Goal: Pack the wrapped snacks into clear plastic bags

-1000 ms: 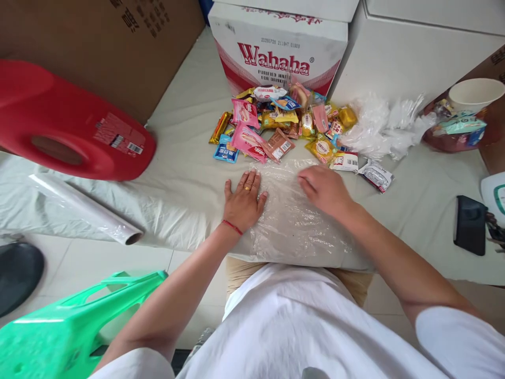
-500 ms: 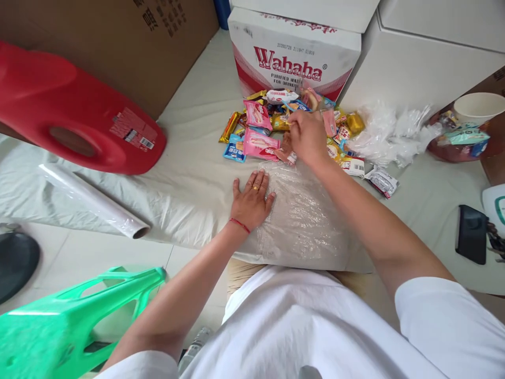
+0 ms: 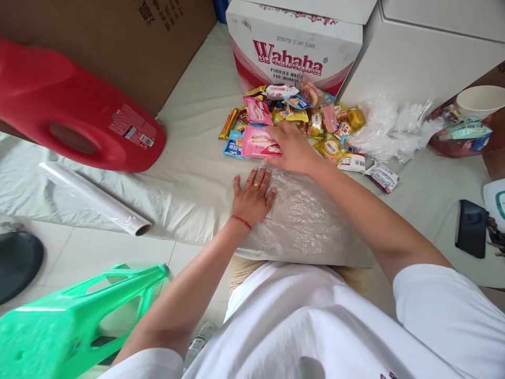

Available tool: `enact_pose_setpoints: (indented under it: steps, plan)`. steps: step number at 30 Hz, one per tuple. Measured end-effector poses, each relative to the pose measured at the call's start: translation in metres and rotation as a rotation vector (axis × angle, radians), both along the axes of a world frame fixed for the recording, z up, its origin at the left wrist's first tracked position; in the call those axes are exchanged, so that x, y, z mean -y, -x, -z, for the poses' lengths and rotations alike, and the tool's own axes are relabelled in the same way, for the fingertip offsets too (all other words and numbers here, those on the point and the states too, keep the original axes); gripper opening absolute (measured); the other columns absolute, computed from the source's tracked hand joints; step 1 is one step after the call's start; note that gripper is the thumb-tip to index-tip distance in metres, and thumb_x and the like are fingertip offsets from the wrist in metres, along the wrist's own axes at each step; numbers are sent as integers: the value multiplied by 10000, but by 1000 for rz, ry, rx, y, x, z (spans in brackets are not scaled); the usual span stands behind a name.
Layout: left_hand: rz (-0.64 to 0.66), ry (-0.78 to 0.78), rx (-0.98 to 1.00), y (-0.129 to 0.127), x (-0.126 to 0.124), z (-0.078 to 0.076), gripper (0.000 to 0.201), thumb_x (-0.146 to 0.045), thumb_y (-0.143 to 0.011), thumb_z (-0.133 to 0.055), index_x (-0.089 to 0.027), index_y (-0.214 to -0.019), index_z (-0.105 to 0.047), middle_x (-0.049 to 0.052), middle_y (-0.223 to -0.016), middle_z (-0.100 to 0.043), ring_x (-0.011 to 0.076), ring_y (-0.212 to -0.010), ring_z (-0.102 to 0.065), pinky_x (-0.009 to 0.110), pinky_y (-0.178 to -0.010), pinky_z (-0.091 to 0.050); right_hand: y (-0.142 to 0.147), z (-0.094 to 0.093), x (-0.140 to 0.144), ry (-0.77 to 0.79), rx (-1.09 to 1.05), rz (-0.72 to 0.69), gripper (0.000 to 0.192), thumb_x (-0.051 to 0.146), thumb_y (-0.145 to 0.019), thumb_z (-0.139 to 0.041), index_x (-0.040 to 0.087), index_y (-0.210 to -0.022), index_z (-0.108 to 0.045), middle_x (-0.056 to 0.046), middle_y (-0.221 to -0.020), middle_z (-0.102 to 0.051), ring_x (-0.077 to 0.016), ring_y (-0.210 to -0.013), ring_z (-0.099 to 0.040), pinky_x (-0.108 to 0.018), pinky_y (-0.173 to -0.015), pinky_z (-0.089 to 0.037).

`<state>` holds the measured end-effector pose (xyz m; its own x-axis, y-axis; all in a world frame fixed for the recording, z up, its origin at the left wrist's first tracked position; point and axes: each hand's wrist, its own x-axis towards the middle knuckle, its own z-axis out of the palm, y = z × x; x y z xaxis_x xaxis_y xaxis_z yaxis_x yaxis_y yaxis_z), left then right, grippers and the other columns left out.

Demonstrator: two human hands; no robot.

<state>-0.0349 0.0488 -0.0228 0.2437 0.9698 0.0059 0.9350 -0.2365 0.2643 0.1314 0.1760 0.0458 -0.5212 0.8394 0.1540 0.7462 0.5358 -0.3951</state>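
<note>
My left hand (image 3: pixel 252 199) lies flat with its fingers spread, resting on the left edge of a sheet of clear plastic film (image 3: pixel 310 216) on the cloth. Just beyond the film, my right hand (image 3: pixel 295 148) is closed over the right end of a pink snack packet (image 3: pixel 258 142), its thumb low and fingers on top. What lies under that palm is hidden. Around it is a heap of small wrapped snacks: another pink packet (image 3: pixel 257 110), a blue packet (image 3: pixel 234 145), a yellow-wrapped snack (image 3: pixel 330 148) and several others.
Behind the snacks stands a Wahaba-style white and red carton (image 3: pixel 294 52). Crumpled clear bags (image 3: pixel 389 131), a paper cup (image 3: pixel 479 102) and a phone (image 3: pixel 471 229) are at right. At left are a red jug (image 3: pixel 79 105), a film roll (image 3: pixel 94 197) and a green stool (image 3: pixel 79 316).
My right hand has moved left and nearer me, from the middle of the heap to the pink packet, covering the brown snack seen before. My left hand stays on the film.
</note>
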Motion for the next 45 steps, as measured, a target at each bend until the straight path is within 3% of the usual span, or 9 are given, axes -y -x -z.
enact_pose_setpoints:
  steps: [3, 7, 12, 16, 20, 24, 29, 41, 45]
  plan:
    - [11, -9, 26, 0, 0, 0, 632, -460, -1072, -258, -234, -1659, -317, 95, -1719, -318, 294, -1612, -283, 695, -1288, -49, -47, -25, 26, 133, -319, 83, 701, 665, -887, -702, 195, -1398, -612, -149, -1294, -645, -356, -1239, -590, -538, -1025, -511]
    - [9, 4, 31, 0, 0, -1, 634, -459, -1070, -268, -233, -1661, -312, 95, -1721, -315, 296, -1614, -277, 697, -1287, -45, -100, -31, 67, 713, -781, 330, 583, 714, -900, -625, 195, -1138, -745, -116, -957, -762, -303, -903, -738, -436, -694, -619]
    - [4, 13, 2, 0, -1, -2, 636, -462, -1069, -278, -235, -1662, -313, 96, -1723, -307, 296, -1618, -264, 682, -1290, -37, -114, -1, 95, 1306, -510, 255, 677, 809, -805, -650, 150, -904, -769, -134, -730, -745, -228, -555, -654, -322, -445, -507]
    - [2, 9, -19, -1, -1, -2, 640, -469, -1071, -258, -222, -1659, -315, 82, -1726, -299, 277, -1618, -265, 678, -1292, -52, -99, 0, 101, 730, 6, 277, 544, 670, -951, -580, 162, -862, -753, -144, -807, -734, -262, -741, -674, -344, -607, -525]
    - [-6, 20, -41, -2, -1, -3, 646, -473, -1069, -240, -223, -1659, -315, 81, -1729, -293, 276, -1620, -259, 664, -1295, -59, -88, -10, 115, 100, 296, 174, 412, 501, -1011, -583, 156, -1185, -727, -187, -1245, -696, -376, -1224, -558, -447, -881, -529]
    - [-27, 44, -54, -3, -1, -5, 658, -482, -1064, -227, -227, -1666, -299, 84, -1731, -292, 293, -1625, -245, 675, -1291, -71, -86, 6, 127, 140, 322, -123, 647, 448, -933, -721, 160, -1489, -557, -176, -1451, -595, -382, -1350, -453, -520, -1080, -452]
    - [-100, 41, -60, -4, -2, -4, 659, -486, -1069, -186, -225, -1663, -307, 91, -1733, -284, 299, -1631, -224, 711, -1275, -67, -104, 28, 129, 189, 254, -103, 673, 329, -894, -755, 167, -1510, -540, -180, -1478, -567, -382, -1324, -472, -539, -1106, -432]
    - [-87, 38, -52, -4, -1, -4, 657, -491, -1068, -254, -231, -1669, -289, 113, -1730, -283, 316, -1629, -229, 713, -1277, -53, -93, 23, 115, 195, 149, -113, 754, 370, -811, -853, 198, -1492, -578, -166, -1399, -606, -384, -1297, -485, -545, -1111, -427]
    - [-80, 28, -37, -3, -1, -4, 660, -493, -1065, -273, -217, -1664, -303, 114, -1724, -297, 319, -1625, -242, 718, -1278, -58, -84, 4, 84, 229, 146, -157, 560, 545, -887, -753, 217, -1337, -697, -155, -1266, -677, -362, -1191, -577, -507, -1027, -478]
